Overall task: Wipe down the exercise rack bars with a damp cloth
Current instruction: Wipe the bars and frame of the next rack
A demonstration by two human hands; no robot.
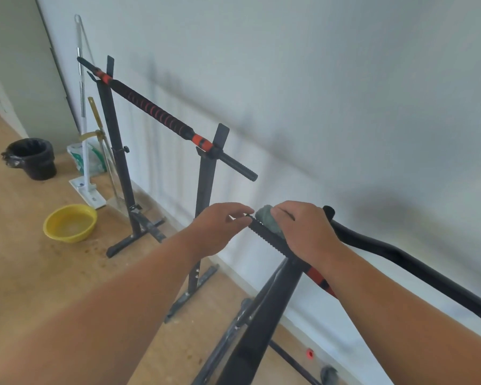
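Near bar (pixel 267 238) of the exercise rack, threaded end toward the viewer's left. The right hand (pixel 303 232) presses a grey-green damp cloth (pixel 267 218) onto the bar, fingers curled over it. The left hand (pixel 220 229) reaches to the bar's tip, fingers loosely bent; it appears only to touch the end. A second bar (pixel 150 109) rests on two uprights behind; a yellow basin (pixel 70 223) sits on the floor (pixel 25 259).

Home rm: wood floor (pixel 25 245), mop (pixel 85 151), bin (pixel 34 159), exercise rack (pixel 117 162) by wall.
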